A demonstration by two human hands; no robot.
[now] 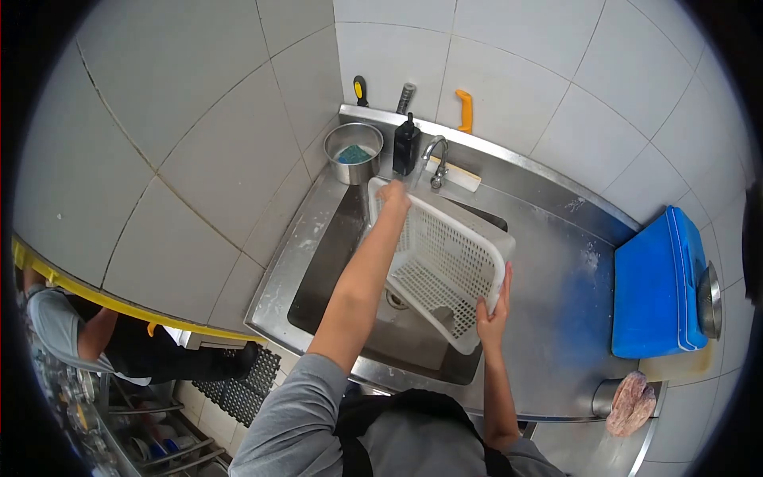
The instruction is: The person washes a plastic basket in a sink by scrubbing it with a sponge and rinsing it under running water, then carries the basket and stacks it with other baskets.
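Holding white basket (443, 266) tilted over sink (316, 294), gripped at far-left corner by left fingers (389, 190), at right side by right fingers (506, 288)

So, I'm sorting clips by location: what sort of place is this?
Probably a commercial kitchen's washing area: there's a metal sink, a curved tap behind it, and a perforated white basket held there.

Stretched the left arm (355, 290) far forward and inward, with a slight bend at the elbow. Curled the left hand (393, 193) into a grip at full reach. Held the right arm (499, 385) nearer the body, bent at the elbow. Gripped with the right hand (494, 314), setting thumb (482, 308) apart from extended fingers (506, 285).
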